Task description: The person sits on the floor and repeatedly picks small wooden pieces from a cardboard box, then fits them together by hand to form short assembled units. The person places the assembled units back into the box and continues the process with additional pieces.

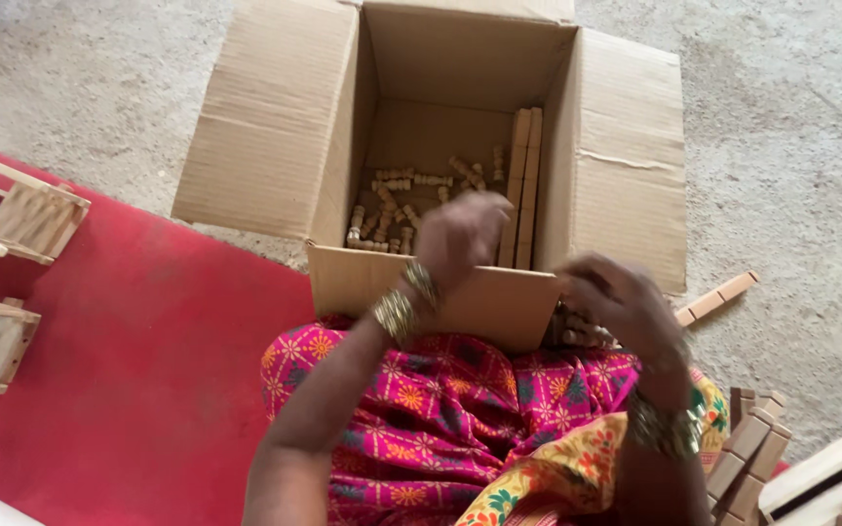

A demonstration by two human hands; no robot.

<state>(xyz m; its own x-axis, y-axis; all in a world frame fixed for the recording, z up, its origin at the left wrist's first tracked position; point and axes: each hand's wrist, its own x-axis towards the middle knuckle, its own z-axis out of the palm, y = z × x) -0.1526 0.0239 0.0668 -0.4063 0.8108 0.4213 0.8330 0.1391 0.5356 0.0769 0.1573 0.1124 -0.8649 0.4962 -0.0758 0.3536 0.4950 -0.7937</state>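
Left hand (462, 237) reaches into the box (275, 117) over the pegs (392, 209), grip hidden; right hand (616, 302) clasps pegs (blurred) beside it.

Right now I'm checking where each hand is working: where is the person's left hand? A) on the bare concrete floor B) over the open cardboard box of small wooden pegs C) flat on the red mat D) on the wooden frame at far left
B: the left hand is reaching over the front wall of the cardboard box, above the small wooden pegs lying inside it.
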